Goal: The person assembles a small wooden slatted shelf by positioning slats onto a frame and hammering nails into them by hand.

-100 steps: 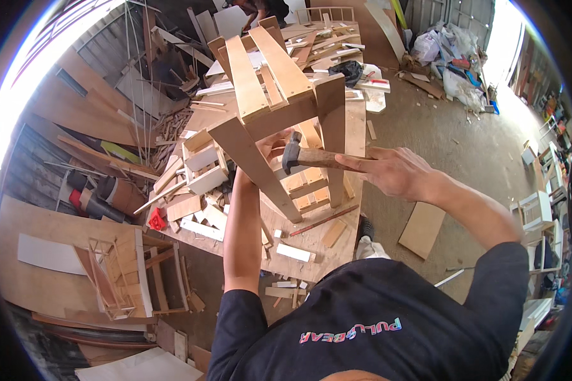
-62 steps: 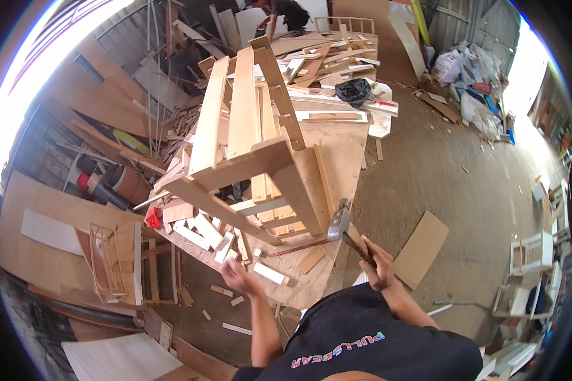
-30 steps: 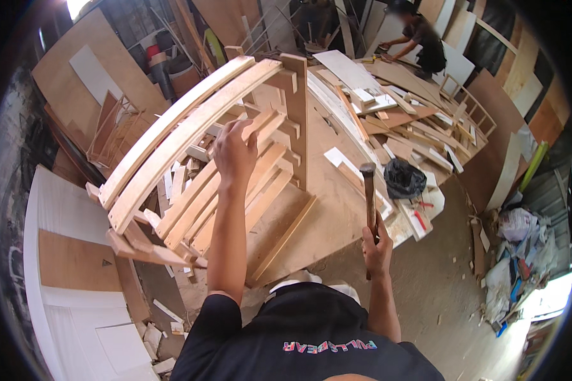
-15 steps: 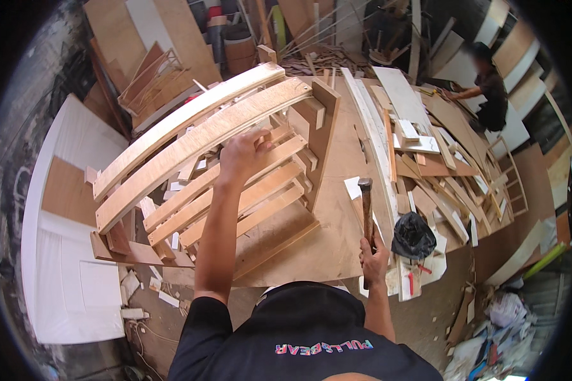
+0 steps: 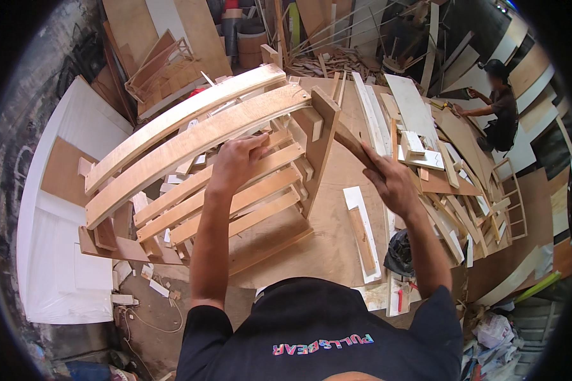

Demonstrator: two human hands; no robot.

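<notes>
Our left hand [image 5: 236,162] reaches forward, arm straight, fingers curled in a grip. Our right hand [image 5: 391,181] is closed, elbow bent.

Pale honey-tan slatted wooden frame [image 5: 203,165] on a brown plywood table [image 5: 337,222]; white panel [image 5: 76,254] at left; hammer handle [image 5: 356,149] brown, apparently wooden.
</notes>
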